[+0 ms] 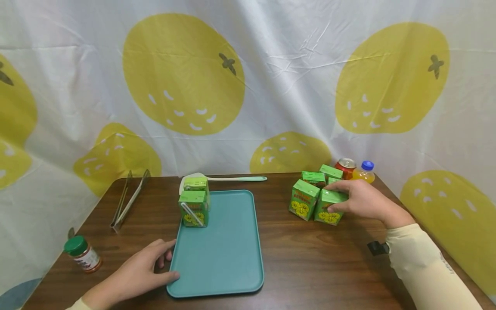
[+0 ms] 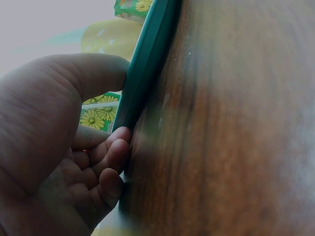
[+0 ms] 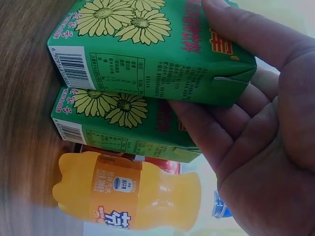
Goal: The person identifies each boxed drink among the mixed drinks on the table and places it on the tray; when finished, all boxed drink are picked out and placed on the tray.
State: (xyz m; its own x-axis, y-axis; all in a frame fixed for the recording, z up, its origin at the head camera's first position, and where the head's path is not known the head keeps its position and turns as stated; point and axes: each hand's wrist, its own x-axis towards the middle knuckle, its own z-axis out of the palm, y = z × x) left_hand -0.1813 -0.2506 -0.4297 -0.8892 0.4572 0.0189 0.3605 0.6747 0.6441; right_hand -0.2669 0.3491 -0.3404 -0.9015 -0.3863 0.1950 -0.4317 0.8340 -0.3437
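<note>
At the right, my right hand (image 1: 362,199) pinches the top of the nearest green drink box (image 1: 328,209), thumb on the front and fingers behind. In the right wrist view the hand (image 3: 261,118) holds this box (image 3: 147,54) against a second green box (image 3: 123,115). Several more green boxes (image 1: 304,200) stand beside and behind it. My left hand (image 1: 145,271) touches the left edge of the teal tray (image 1: 222,258), thumb and fingertips at the rim, as the left wrist view also shows. Two green boxes (image 1: 193,209) stand at the tray's back left corner.
A red can (image 1: 345,167) and an orange bottle with a blue cap (image 1: 364,172) stand behind the right boxes. A spatula (image 1: 236,178) lies along the back edge. Metal tongs (image 1: 129,202) and a green-lidded jar (image 1: 83,254) are at the left.
</note>
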